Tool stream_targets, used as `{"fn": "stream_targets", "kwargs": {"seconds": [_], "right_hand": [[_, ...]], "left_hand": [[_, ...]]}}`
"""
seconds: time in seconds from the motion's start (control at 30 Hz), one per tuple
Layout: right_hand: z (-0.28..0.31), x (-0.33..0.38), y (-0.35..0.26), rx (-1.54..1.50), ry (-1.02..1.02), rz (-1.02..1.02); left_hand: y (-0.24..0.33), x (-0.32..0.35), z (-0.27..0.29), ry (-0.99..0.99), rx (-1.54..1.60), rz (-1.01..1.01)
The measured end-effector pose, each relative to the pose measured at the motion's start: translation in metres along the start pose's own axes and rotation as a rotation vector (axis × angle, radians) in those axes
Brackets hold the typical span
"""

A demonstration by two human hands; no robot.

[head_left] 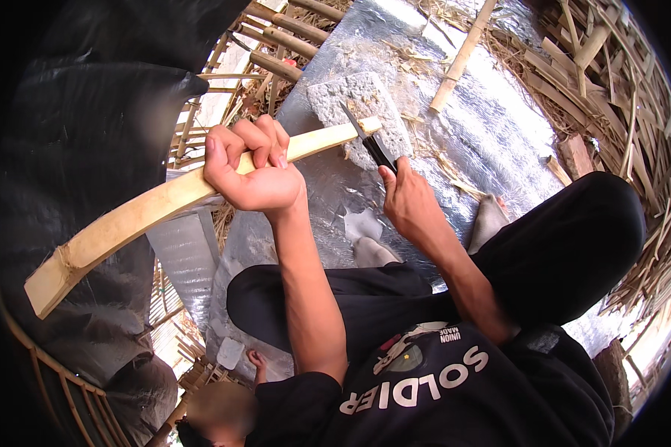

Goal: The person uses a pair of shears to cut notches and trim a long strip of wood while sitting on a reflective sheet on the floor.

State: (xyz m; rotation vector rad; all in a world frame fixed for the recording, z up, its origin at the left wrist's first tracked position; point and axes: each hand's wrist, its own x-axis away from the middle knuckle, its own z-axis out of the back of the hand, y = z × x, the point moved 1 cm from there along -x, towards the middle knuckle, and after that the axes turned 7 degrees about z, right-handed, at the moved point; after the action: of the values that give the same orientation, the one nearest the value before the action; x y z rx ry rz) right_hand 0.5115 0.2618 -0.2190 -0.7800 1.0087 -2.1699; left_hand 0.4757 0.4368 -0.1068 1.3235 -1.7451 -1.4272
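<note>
My left hand (255, 170) is closed around a long, pale, split bamboo strip (138, 212). The strip curves from the lower left up toward the middle, and a node shows near its wide left end. In my right hand (413, 200) is a knife (380, 152) with a black handle and a narrow grey blade. The blade crosses the strip close to its far right end; whether it is cutting in cannot be made out. Below that end lies a pitted, whitish block (332, 103) with rounded corners.
A shiny silver sheet (276, 223) covers the ground under the block and my feet. Bamboo poles (291, 42) lie at the top, a lone stick (462, 56) on the sheet. Split bamboo (634, 246) is heaped at right, black plastic (97, 134) hangs at left. Another person (220, 410) is at lower left.
</note>
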Motion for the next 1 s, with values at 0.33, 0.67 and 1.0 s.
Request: {"fn": "stream_targets", "kwargs": {"seconds": [0.33,0.67,1.0], "right_hand": [[0.012,0.001,-0.014,0.185,0.036,-0.043],[0.014,-0.012,-0.007,-0.375,-0.021,-0.185],[0.000,-0.018,-0.004,-0.227,-0.167,-0.240]], "left_hand": [[0.000,0.000,-0.002,-0.127,-0.028,0.017],[-0.004,-0.007,-0.025,-0.088,-0.070,-0.016],[-0.003,-0.013,-0.008,-0.199,-0.021,-0.023]]}}
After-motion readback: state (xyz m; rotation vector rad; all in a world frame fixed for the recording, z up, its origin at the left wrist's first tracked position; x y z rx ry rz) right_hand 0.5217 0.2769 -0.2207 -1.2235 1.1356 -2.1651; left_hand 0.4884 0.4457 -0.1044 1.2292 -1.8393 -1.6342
